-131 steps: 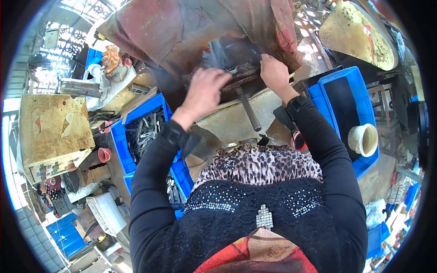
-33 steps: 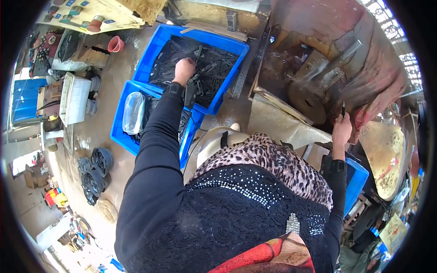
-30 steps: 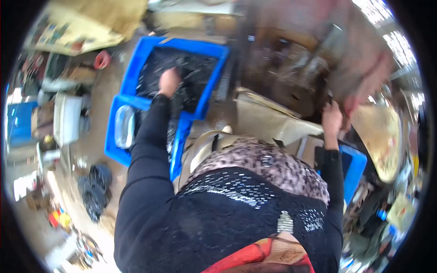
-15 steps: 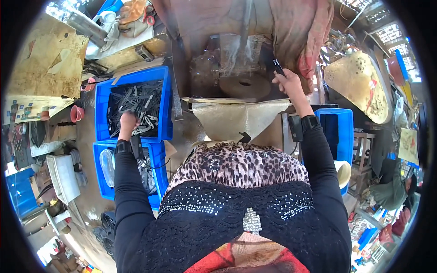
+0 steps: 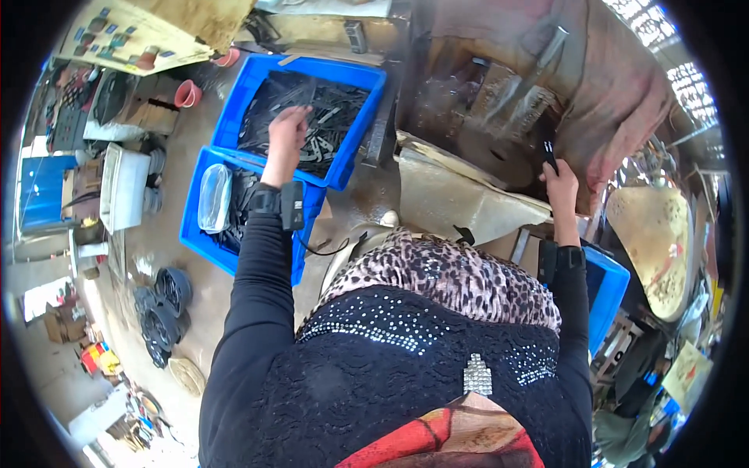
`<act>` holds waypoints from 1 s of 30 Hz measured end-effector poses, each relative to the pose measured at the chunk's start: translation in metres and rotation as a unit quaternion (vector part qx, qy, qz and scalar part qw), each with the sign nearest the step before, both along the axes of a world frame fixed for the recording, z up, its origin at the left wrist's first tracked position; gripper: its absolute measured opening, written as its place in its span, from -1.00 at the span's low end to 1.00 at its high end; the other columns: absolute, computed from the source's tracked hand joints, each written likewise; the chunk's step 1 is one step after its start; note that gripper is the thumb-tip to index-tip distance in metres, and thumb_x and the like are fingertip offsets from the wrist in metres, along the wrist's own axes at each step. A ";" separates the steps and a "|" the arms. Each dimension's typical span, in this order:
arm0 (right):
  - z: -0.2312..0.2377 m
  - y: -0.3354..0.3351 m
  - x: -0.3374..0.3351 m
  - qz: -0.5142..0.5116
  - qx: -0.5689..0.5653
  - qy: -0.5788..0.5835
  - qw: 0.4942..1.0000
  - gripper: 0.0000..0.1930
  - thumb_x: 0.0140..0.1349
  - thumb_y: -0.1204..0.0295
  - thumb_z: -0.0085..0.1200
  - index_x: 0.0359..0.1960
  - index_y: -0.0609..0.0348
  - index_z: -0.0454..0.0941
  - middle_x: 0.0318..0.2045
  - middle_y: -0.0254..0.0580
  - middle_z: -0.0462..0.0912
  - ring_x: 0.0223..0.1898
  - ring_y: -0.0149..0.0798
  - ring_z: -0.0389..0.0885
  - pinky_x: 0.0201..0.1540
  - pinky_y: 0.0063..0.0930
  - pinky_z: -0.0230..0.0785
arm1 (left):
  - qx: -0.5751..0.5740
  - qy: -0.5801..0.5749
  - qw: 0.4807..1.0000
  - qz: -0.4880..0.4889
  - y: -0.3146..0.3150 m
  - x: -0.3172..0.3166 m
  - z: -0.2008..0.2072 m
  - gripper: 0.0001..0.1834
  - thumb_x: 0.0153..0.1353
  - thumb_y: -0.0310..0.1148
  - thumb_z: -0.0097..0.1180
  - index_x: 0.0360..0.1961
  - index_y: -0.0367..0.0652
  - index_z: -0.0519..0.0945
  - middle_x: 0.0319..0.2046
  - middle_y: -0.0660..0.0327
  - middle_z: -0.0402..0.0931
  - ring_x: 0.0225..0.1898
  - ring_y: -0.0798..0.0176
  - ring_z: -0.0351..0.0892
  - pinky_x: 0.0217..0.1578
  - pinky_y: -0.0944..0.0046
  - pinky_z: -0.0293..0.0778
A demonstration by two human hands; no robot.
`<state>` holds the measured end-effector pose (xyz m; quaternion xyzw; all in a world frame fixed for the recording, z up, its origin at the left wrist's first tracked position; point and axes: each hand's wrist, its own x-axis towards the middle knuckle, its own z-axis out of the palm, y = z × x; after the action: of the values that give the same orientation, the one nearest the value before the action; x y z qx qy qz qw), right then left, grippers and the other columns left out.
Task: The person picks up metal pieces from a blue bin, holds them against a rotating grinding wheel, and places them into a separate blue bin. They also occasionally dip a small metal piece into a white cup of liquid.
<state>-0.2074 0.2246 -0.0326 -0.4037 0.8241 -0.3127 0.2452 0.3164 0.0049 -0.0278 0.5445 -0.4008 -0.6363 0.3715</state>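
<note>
My right hand [image 5: 561,187] is closed around the lower end of a slim dark strip [image 5: 550,153], which points up beside the brown trough. In the trough, a brown round wheel [image 5: 511,167] lies half lost in spray and shadow. My left hand [image 5: 287,140] is above a blue bin [image 5: 221,123] heaped with thin dark metal strips [image 5: 331,121]. Its fingers are pinched together, and anything between them is too small or blurred to make out. A strap with a small black box is around each wrist.
A second blue bin [image 5: 204,249] with a clear plastic container [image 5: 214,199] adjoins the first. A pale sheet [image 5: 445,191] hangs from the trough's front edge, and reddish cloth [image 5: 624,117] drapes its right side. Another blue bin [image 5: 612,292] stands right. Another person [image 5: 624,437] is at lower right.
The view has turned, so the bins and trough appear farther right. My left hand has risen from among the strips to above them. My right hand still grips the dark strip.
</note>
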 end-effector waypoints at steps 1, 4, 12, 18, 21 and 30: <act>-0.005 0.000 -0.002 0.017 -0.014 0.068 0.997 -0.78 0.28 0.27 0.10 -0.24 0.18 0.59 -0.55 -0.18 0.65 -0.57 -0.25 0.57 -0.48 -0.35 0.36 | 0.000 -0.003 1.000 0.008 0.001 -0.006 0.003 -0.78 0.29 -0.39 0.04 -0.05 -0.13 0.54 -0.57 0.42 0.43 -0.65 0.58 0.25 -0.69 0.56 0.09; -0.003 -0.006 0.005 0.030 -0.005 0.131 0.991 -0.76 0.26 0.25 0.09 -0.23 0.17 0.59 -0.53 -0.10 0.66 -0.46 -0.08 0.64 -0.36 -0.21 0.42 | -0.051 -0.028 0.997 0.056 0.010 -0.038 0.012 -0.77 0.32 -0.40 0.02 -0.02 -0.14 0.54 -0.53 0.38 0.51 -0.62 0.57 0.34 -0.63 0.55 0.20; -0.014 -0.021 0.028 0.016 0.031 0.186 0.982 -0.73 0.26 0.23 0.08 -0.21 0.17 0.59 -0.46 0.03 0.66 -0.33 0.09 0.65 -0.24 -0.08 0.43 | -0.235 -0.043 0.971 -0.024 0.026 -0.122 0.002 -0.66 0.21 -0.60 -0.01 0.04 -0.20 0.51 -0.37 0.21 0.64 -0.51 0.38 0.53 -0.47 0.42 0.45; -0.015 -0.021 0.034 0.018 0.002 0.229 0.973 -0.72 0.28 0.24 0.06 -0.19 0.22 0.58 -0.52 0.03 0.64 -0.39 0.05 0.65 -0.28 -0.12 0.41 | -0.468 -0.203 0.844 -0.168 0.056 -0.197 0.004 -0.68 0.17 -0.55 0.07 -0.03 -0.07 0.57 -0.42 0.18 0.63 -0.36 0.12 0.64 -0.33 0.16 0.52; -0.002 -0.022 0.039 0.009 0.030 0.195 0.980 -0.73 0.27 0.21 0.07 -0.17 0.13 0.59 -0.37 0.09 0.65 -0.25 0.17 0.62 -0.20 -0.03 0.41 | -0.448 -0.262 0.838 -0.168 0.060 -0.207 -0.006 -0.70 0.18 -0.49 0.06 -0.05 -0.03 0.57 -0.40 0.15 0.63 -0.30 0.00 0.63 -0.27 0.06 0.51; 0.011 -0.041 0.069 0.027 0.030 0.204 0.978 -0.70 0.26 0.19 0.08 -0.14 0.14 0.60 -0.30 0.15 0.65 -0.18 0.22 0.60 -0.15 0.00 0.43 | -0.373 -0.375 0.809 -0.257 0.016 -0.193 0.008 -0.72 0.20 -0.38 0.00 -0.06 -0.02 0.57 -0.36 0.08 0.63 -0.20 -0.10 0.60 -0.22 -0.06 0.48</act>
<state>-0.1386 0.1834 -0.0213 -0.4740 0.8543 -0.1924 0.0922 0.1238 0.0213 -0.0197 0.4368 -0.8410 -0.2565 0.1899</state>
